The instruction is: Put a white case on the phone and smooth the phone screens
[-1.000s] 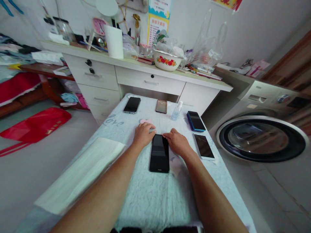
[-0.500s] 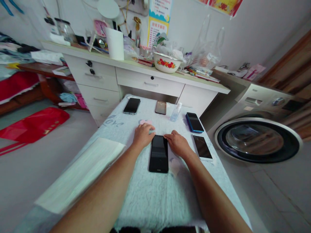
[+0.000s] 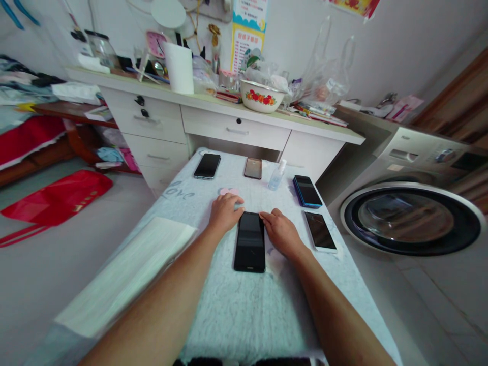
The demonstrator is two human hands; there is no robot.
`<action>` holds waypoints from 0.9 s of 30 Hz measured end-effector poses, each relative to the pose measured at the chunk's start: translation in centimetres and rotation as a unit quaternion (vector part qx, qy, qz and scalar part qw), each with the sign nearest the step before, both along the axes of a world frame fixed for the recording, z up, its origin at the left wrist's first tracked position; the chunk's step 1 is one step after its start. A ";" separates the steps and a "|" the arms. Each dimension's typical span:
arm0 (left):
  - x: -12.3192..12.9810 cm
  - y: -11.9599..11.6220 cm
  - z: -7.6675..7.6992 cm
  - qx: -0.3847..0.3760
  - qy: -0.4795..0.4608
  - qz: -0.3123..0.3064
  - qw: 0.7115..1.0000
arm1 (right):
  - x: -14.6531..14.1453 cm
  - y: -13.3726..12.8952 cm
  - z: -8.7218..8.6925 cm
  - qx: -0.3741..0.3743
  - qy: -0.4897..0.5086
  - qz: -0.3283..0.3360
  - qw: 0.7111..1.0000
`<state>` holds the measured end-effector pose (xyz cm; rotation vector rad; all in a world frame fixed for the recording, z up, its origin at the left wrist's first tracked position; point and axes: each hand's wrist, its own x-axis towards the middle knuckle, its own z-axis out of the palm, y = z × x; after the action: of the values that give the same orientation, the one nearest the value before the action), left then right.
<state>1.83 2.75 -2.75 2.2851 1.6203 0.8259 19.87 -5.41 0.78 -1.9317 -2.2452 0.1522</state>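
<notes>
A black smartphone (image 3: 249, 243) lies flat on the cloth-covered table, screen up, between my forearms. At its top left corner is my left hand (image 3: 226, 211), fingers bent and thumb tip against the phone. A small light-blue patch shows between that thumb and forefinger; I cannot tell whether it is cloth or an object. My right hand (image 3: 282, 230) is closed, its fingertips pressed together on the phone's top right corner. Right of this hand lies a white-framed phone (image 3: 321, 231), and beyond it a blue-edged phone (image 3: 307, 191).
Farther back are another dark phone (image 3: 207, 166), a brown phone case (image 3: 253, 168) and a clear spray bottle (image 3: 277, 175). A folded pale cloth (image 3: 129, 274) lies left. Behind stands a white desk (image 3: 236, 131) with a flowered bowl (image 3: 262, 96); a washing machine (image 3: 412, 152) is at right.
The view has shifted slightly. My right hand has moved a little to the right at the phone's top corner; my left hand stays nearly still. The phone has hardly moved.
</notes>
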 end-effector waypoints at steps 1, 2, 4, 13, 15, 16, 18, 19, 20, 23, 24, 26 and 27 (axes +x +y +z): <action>0.0 0.0 0.0 -0.001 0.000 0.000 1.000 | 0.1 0.0 0.0 0.001 0.003 0.003 1.000; 0.0 0.0 -0.1 -0.002 0.000 0.000 1.000 | 0.1 -0.1 0.0 0.002 0.006 0.007 1.000; 0.0 0.1 -0.2 -0.002 -0.002 0.002 1.000 | 0.2 -0.2 0.1 0.003 0.011 0.011 1.000; -0.1 0.1 -0.3 0.006 0.002 -0.001 1.000 | 0.7 -0.8 0.8 -0.007 0.030 0.063 0.998; 0.0 0.1 -0.3 0.009 0.001 -0.002 1.000 | 0.9 -0.8 0.9 -0.008 0.042 0.092 0.995; 0.0 0.1 -0.3 0.009 0.000 -0.002 1.000 | 1.0 -0.8 0.9 -0.008 0.048 0.110 0.993; 0.0 0.1 -0.4 0.007 -0.001 -0.001 1.000 | 1.2 -0.8 0.9 -0.008 0.060 0.145 0.988; 0.0 0.2 -0.4 0.006 0.000 -0.001 1.000 | 1.2 -0.8 0.9 -0.009 0.067 0.160 0.985; 0.0 0.2 -0.4 0.005 0.001 -0.001 1.000 | 1.2 -0.8 0.9 -0.009 0.074 0.173 0.982; 0.0 0.1 -0.3 0.002 0.003 0.000 1.000 | 1.1 -0.8 0.8 -0.008 0.086 0.185 0.979; 0.0 0.1 -0.2 0.001 0.003 0.001 1.000 | 1.1 -0.8 0.7 -0.008 0.086 0.180 0.980; 0.0 0.0 -0.1 0.002 0.003 0.002 1.000 | 1.0 -0.7 0.7 -0.009 0.081 0.163 0.983; 0.0 0.0 0.0 0.002 0.003 0.002 1.000 | 1.0 -0.7 0.6 -0.010 0.078 0.152 0.985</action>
<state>1.80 2.71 -2.80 2.2901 1.6271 0.8238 20.83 -6.12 1.41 -1.5139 -2.4236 0.3537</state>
